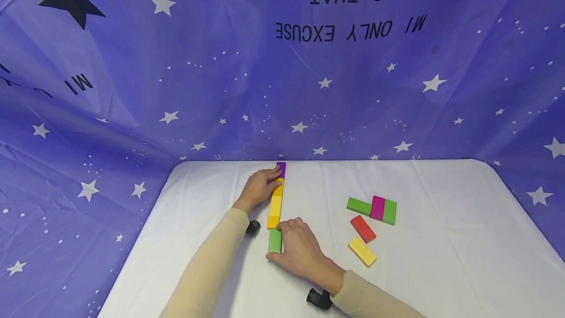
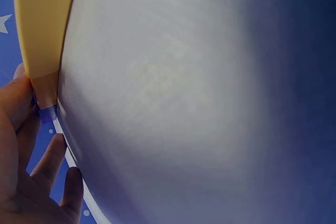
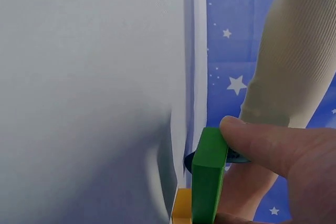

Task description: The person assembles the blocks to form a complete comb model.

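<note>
A straight row of blocks runs away from me along the white table in the head view. My right hand pinches the light green block at the near end, thumb at its near end and fingertips at its far end. In the right wrist view the thumb presses on the green block, beside an orange-yellow block. Ahead of it lie yellow blocks, then a purple block at the far end. My left hand touches the far blocks from the left, its other fingers loosely spread in the left wrist view.
Right of the row lie a green block, a magenta block and another green block, side by side. Nearer are a red block and a yellow block. A starry purple cloth hangs behind the table.
</note>
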The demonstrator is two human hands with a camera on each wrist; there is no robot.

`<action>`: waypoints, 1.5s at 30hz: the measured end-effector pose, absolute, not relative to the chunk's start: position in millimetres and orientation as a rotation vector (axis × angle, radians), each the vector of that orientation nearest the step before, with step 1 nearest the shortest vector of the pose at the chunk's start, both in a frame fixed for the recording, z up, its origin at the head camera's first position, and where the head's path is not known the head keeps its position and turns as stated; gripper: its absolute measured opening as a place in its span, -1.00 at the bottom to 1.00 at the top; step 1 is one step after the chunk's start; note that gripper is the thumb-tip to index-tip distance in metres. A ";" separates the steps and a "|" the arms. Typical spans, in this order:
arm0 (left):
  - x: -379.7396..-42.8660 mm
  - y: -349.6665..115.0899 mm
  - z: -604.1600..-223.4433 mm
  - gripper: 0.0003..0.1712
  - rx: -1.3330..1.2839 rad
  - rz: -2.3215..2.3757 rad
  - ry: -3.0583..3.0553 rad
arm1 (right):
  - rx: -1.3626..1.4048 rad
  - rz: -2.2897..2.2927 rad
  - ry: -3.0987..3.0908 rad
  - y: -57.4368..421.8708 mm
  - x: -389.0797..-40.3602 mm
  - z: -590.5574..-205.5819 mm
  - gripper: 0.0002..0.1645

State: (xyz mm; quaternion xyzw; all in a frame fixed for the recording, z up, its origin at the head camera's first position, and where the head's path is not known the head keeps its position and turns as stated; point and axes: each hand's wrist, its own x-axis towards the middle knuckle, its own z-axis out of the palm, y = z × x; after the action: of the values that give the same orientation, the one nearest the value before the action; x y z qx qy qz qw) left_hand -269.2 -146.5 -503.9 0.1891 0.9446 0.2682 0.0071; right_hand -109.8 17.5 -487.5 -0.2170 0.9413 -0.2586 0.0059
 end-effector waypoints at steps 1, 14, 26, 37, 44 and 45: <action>-269.3 -146.6 -503.9 -0.50 0.591 0.839 2.953 | -0.682 -0.807 2.950 16.5 -109.8 -487.6 -0.24; -267.5 -145.9 -500.3 -0.50 0.585 0.857 2.938 | -0.657 -0.671 2.970 4.4 -109.9 -489.7 -0.20; -267.1 -145.9 -498.3 -0.50 0.584 0.853 2.938 | -0.694 -0.577 2.990 4.8 -110.0 -493.7 -0.17; -266.5 -146.9 -499.2 -0.49 0.584 0.840 2.949 | -0.742 -0.655 2.975 12.8 -107.4 -494.4 -0.27; -266.3 -146.2 -498.6 -0.49 0.590 0.849 2.937 | -0.741 -0.661 3.000 9.5 -108.1 -495.2 -0.31; -266.5 -146.1 -498.6 -0.49 0.590 0.846 2.939 | -0.742 -0.661 3.004 9.3 -108.4 -495.0 -0.31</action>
State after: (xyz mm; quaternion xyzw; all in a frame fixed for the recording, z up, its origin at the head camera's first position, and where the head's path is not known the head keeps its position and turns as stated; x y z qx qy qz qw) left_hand -266.5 -146.1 -498.6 0.1893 0.9435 0.2716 0.0132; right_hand -108.4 9.3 -495.0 -0.2345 0.9494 -0.2088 -0.0113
